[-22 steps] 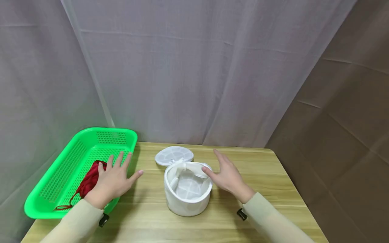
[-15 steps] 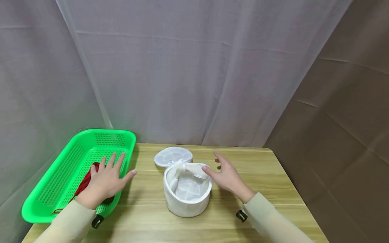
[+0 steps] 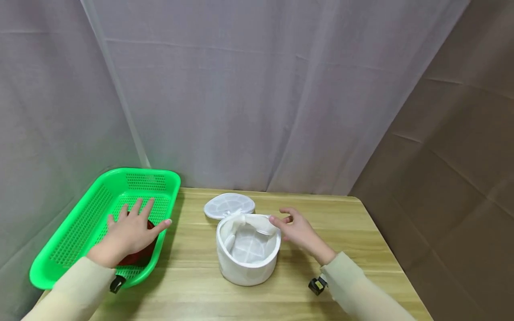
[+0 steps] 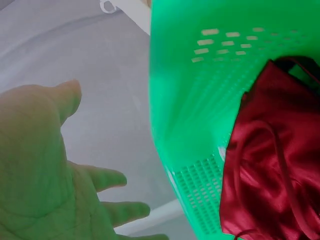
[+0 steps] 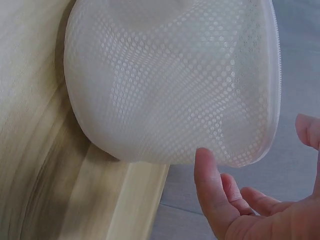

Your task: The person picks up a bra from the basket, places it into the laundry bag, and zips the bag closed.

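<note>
My left hand (image 3: 128,234) is held over the green plastic basket (image 3: 176,180), fingers spread and nothing in it. Below it lies a dark red satin drawstring pouch (image 4: 280,170), largely covered by the hand in the head view. At the centre of the table stands a round white mesh laundry bag (image 3: 249,274), its zipped lid (image 3: 230,205) flipped back behind it. Close to the bag's right rim is my right hand (image 3: 301,232), fingers slightly bent. In the right wrist view an index fingertip is at the mesh wall while the thumb stays apart from it.
The wooden table (image 3: 337,267) ends at a grey curtain (image 3: 257,98) behind and a brown cloth (image 3: 449,160) on the right. The basket occupies the table's left end.
My left hand has moved left, further over the basket and the red pouch. My right hand's fingers have bent a little more beside the bag's rim. The bag stays in place.
</note>
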